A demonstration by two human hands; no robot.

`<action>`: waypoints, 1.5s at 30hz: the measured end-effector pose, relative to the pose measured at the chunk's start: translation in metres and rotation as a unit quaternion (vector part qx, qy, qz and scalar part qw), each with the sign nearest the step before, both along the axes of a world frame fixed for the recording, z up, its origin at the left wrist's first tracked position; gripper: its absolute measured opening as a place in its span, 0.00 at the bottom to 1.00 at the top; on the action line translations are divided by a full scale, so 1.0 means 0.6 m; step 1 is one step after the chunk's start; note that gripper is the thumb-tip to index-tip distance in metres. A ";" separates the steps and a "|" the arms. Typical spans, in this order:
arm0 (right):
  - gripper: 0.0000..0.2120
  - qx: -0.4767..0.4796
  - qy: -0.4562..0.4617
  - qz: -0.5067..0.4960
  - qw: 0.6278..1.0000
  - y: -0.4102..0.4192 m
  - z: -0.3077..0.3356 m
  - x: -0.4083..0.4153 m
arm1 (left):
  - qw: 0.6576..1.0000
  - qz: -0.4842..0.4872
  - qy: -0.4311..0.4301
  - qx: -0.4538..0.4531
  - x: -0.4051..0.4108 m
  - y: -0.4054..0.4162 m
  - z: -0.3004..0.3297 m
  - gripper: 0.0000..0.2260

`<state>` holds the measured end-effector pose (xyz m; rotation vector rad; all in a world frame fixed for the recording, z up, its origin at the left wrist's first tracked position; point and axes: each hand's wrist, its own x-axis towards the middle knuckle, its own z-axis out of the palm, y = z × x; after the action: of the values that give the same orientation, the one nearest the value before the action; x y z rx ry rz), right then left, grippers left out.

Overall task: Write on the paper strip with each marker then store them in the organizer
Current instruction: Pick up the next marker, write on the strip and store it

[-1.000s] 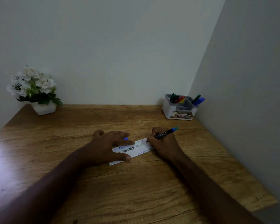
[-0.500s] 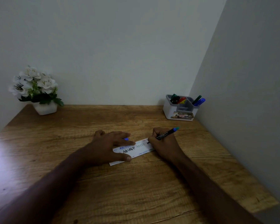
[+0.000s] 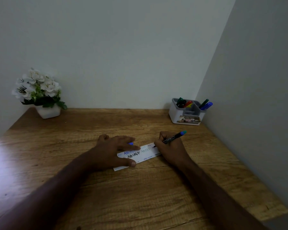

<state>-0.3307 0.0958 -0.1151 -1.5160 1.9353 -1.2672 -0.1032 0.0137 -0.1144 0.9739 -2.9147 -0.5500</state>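
Two bare forearms reach in from the near edge of the wooden counter (image 3: 140,196) toward a white paper strip (image 3: 145,155) that lies near its middle, angled so that its right end sits a little farther away than its left.

The left hand (image 3: 113,151) rests flat on the left part of the paper strip, fingers straight and spread, the thumb pressing the strip's near edge and the index finger lying across its far edge. A small blue cap-like piece (image 3: 131,143) shows just beyond the strip between those fingers; what it is cannot be told.

The right hand (image 3: 170,146) sits at the right end of the paper strip, fingers curled round a black marker with a teal end (image 3: 173,138). The marker's tip touches the strip's far right corner, and its teal end slants up and away to the right. Rows of handwritten letters in black, blue and paler colours cover the strip.

Farther off, right of the paper strip and against the side wall, stands a white and grey organizer (image 3: 186,113) with several markers (image 3: 205,104) upright in its compartments: green, red and blue ones are visible. Far to the left of the strip, against the back wall, stands a white pot of white flowers (image 3: 40,93).
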 end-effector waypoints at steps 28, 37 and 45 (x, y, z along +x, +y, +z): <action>0.12 -0.010 -0.028 -0.021 0.999 0.003 -0.001 -0.004 | 1.000 -0.002 0.005 -0.001 0.000 -0.004 -0.005 0.41; 0.13 -0.003 -0.008 -0.011 1.000 0.001 -0.004 -0.004 | 1.000 -0.004 0.004 0.003 0.000 -0.006 -0.007 0.41; 0.12 -0.006 -0.013 -0.024 1.000 0.000 0.000 -0.003 | 1.000 -0.004 0.003 0.001 0.001 -0.003 -0.003 0.42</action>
<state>-0.3326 0.0956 -0.1153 -1.4608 1.9622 -1.3129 -0.1027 0.0119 -0.1165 0.9609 -2.9141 -0.5551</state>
